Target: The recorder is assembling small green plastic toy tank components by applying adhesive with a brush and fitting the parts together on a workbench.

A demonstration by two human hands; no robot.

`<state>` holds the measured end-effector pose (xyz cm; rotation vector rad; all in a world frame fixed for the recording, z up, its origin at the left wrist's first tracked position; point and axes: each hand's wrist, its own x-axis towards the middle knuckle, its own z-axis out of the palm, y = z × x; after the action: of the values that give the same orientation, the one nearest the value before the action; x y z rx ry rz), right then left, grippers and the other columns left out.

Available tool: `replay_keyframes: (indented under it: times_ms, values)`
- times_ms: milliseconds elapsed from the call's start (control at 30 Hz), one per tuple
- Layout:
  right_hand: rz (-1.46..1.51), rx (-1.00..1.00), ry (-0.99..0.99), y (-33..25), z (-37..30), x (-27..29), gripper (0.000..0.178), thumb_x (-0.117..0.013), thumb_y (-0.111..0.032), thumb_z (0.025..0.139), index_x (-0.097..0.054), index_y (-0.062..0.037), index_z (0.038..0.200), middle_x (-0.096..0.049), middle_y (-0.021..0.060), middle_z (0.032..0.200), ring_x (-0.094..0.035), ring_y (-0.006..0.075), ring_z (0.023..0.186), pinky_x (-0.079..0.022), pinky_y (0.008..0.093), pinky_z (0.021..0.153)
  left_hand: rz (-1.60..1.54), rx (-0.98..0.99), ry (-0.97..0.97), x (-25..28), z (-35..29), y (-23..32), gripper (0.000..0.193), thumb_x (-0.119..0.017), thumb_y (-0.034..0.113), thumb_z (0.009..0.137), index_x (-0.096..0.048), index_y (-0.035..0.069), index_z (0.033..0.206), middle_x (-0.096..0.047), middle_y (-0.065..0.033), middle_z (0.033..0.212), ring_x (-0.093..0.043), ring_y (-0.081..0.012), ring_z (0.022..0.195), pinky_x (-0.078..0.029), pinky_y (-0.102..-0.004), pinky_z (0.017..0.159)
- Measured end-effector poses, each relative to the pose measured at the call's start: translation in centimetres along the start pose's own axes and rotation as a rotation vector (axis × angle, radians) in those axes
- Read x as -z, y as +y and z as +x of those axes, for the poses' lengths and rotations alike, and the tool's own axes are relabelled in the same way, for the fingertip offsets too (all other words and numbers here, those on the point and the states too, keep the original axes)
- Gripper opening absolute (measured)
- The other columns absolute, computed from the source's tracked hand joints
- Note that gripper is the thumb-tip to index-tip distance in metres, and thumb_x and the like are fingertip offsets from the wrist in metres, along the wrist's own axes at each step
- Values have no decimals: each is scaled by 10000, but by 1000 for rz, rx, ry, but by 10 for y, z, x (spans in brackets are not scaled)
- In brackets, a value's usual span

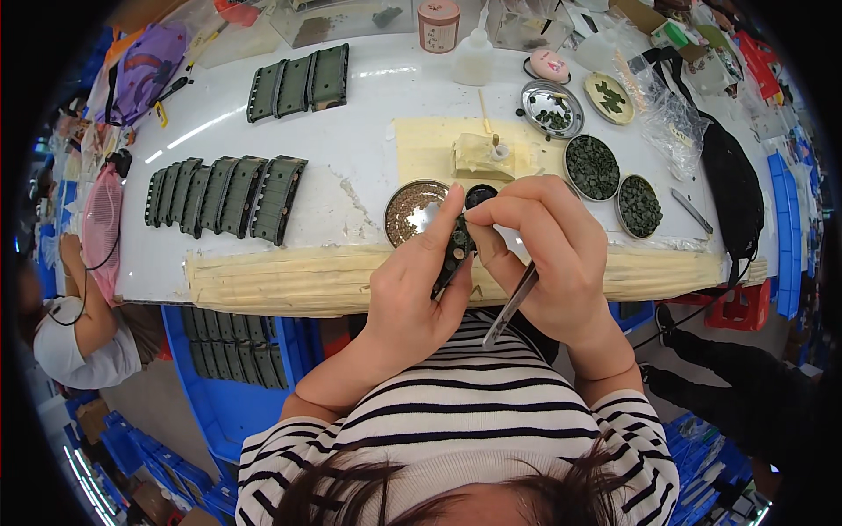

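Observation:
My left hand is closed around a dark green moulded part with small round details on its face, held upright above the table's front edge. Metal tweezers rest in my right hand, slanting down toward my striped shirt. The thumb and index finger of that hand pinch at the top of the green part; whatever is between them is too small to make out. Just beyond my fingers are a round dish of tiny copper-coloured pieces and a small black round pot, partly hidden.
Rows of green curved parts lie left, with more behind. Round tins of small dark green pieces stand right, near another pair of tweezers. A taped block and white squeeze bottle are ahead. A blue crate sits below.

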<state>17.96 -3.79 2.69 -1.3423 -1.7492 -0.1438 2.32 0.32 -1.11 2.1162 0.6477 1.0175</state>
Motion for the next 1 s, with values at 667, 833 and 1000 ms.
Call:
replay_keyframes:
  times_ms: [667, 833, 1000]
  values:
    - [22, -35, -58, -10, -10, 2, 291, -725, -12, 683, -637, 2, 960, -602, 86, 867, -607, 226, 688, -472, 318, 562, 85, -4, -63, 2, -2, 1, 663, -588, -119, 748, -395, -72, 1380, -632, -210, 998, -626, -279, 738, -499, -301, 679]
    - [57, -38, -27, -6, -12, 1, 294, -739, -28, 688, -646, -3, 967, -600, 96, 866, -604, 237, 694, -485, 314, 577, 91, 36, -120, 2, 0, 2, 656, -592, -117, 753, -404, -57, 1379, -625, -204, 1033, -633, -261, 738, -501, -292, 677]
    - [193, -170, 19, -15, -15, 8, 331, -779, -30, 671, -672, -17, 984, -603, 104, 855, -602, 220, 710, -491, 306, 589, -303, 23, -29, -6, 4, -4, 611, -579, -79, 824, -386, -16, 1400, -628, -170, 1070, -642, -223, 864, -499, -279, 767]
